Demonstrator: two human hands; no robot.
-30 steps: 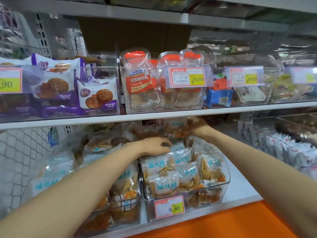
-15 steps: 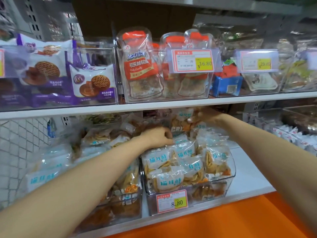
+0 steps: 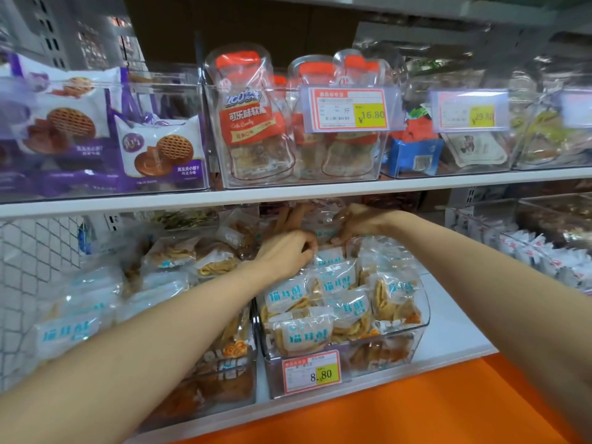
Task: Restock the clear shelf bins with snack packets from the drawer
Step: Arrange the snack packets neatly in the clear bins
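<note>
A clear plastic bin [image 3: 421, 318] with rounded corners stands on the white lower shelf [image 3: 448, 328]. It is heaped with snack packets [image 3: 299, 334]: small crinkly pillow bags, frosted white on top with teal print and see-through below, showing ridged golden crisps. A red-bordered price tag [image 3: 312, 373] with a yellow patch is fixed to the bin's front wall.

Both hands reach to the bin's twelve o'clock end, under the upper shelf [image 3: 288, 191]. The right hand [image 3: 360, 223] has fingers and thumb curled round a glossy back packet [image 3: 324, 232]. The left hand [image 3: 286, 255], at that packet's seven o'clock, lies knuckles-up with its fingers bent onto the heap; I cannot tell whether it grips anything.

At the bin's nine o'clock a second clear bin [image 3: 224, 376] holds similar bags. On the upper shelf, at twelve o'clock, stand bottle-shaped transparent pouches [image 3: 250, 123] with orange tops, and at ten o'clock purple biscuit packs [image 3: 160, 152]. A smooth orange surface [image 3: 416, 411] fills six o'clock.
</note>
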